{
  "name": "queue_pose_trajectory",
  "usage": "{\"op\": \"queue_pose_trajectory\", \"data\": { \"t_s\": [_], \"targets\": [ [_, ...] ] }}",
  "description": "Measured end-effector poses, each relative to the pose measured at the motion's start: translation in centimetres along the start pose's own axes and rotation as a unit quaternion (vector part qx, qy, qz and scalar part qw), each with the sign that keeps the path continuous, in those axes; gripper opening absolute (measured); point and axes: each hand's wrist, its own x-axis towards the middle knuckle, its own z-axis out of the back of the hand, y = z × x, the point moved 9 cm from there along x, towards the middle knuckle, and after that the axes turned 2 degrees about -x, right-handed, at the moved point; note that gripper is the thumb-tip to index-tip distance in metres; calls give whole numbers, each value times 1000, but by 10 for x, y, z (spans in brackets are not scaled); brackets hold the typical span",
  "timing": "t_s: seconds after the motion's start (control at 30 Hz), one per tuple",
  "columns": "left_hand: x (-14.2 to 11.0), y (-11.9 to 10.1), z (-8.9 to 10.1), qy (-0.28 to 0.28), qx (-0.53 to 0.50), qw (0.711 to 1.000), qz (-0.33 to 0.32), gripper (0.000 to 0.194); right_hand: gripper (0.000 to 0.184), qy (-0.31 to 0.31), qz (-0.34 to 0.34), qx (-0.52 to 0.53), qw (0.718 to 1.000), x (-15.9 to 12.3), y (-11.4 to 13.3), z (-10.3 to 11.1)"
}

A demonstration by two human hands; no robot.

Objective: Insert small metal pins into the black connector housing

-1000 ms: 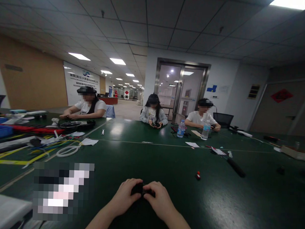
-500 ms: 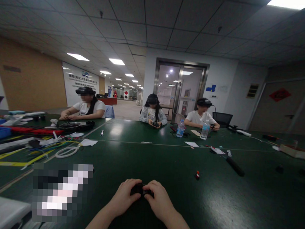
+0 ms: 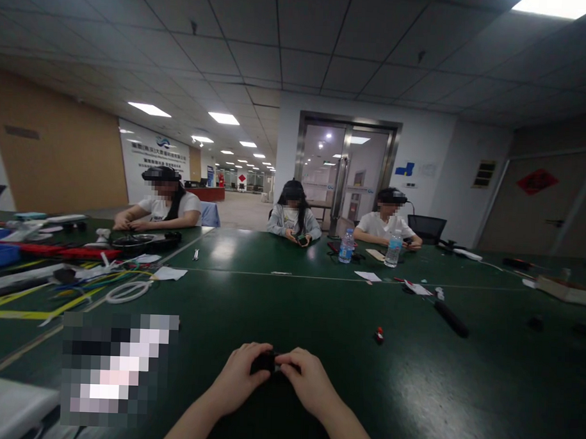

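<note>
- Toward the near edge of the green table (image 3: 337, 323), the handling looks to be midway: one item is between two hands, not set down, and nothing marks it as finished.
- Along the left side, close to the near edge, sits a white device (image 3: 15, 402), well apart from the hands and seemingly uninvolved.
- Around the middle of that edge, the left hand (image 3: 245, 370) is curled on a black object (image 3: 263, 362), fingers over it and thumb below.
- Just beside it, the right hand (image 3: 307, 379) has thumb and forefinger drawn together at the object's right end; whether they grip or only touch, I cannot tell.
- Between the fingers, the black object is mostly covered, so what is already done to it, and how much remains, is hidden.
- Farther from the near edge, right of the hands, a small red piece (image 3: 379, 336) lies untouched.
</note>
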Motion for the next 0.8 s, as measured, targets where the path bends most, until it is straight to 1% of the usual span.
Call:
{"op": "queue_pose_trajectory", "data": {
  "t_s": [0.17, 0.4, 0.67, 0.8],
  "targets": [
    [-1, 0, 1, 0, -6, 1000, -2, 43, 24, 20, -32, 37, 999, 0, -6, -2],
    [-2, -1, 1, 3, -6, 1000, -3, 42, 24, 24, -47, 45, 998, 0, -7, -2],
    [0, 5, -1, -2, -17, 1000, 16, 45, 24, -24, -77, -2, 997, 0, -12, -3],
    [0, 1, 0, 1, -9, 1000, 20, 44, 27, -50, -61, 11, 997, 1, -12, 3]
  ]
}}
